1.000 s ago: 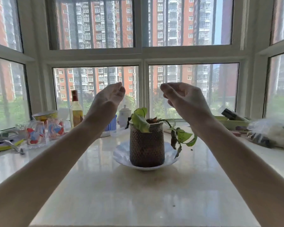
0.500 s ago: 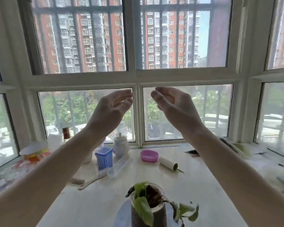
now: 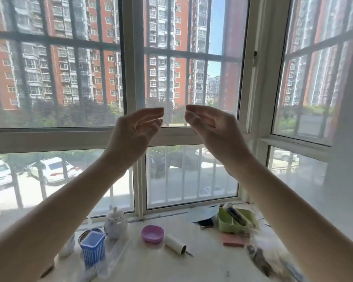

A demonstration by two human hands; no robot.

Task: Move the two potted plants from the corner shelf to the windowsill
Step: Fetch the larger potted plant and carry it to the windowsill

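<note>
My left hand (image 3: 135, 132) and my right hand (image 3: 211, 129) are raised in front of the window, palms facing each other, fingers loosely curved and apart. Neither holds anything. Their fingertips are a short gap apart at the middle of the view. No potted plant is in view now; the view is tilted up past the marble windowsill (image 3: 208, 259), of which only the far part shows at the bottom.
On the sill stand a blue striped container (image 3: 92, 246), a white teapot (image 3: 115, 222), a pink dish (image 3: 152, 234), a small roll (image 3: 175, 245), a green tray (image 3: 235, 220) and a pink block (image 3: 233, 240). Window frames and bars fill the back.
The view has tilted upward, so the plant in the brown pot on its white saucer has dropped out of sight below. Both hands stay raised and empty, fingertips now closer together.
</note>
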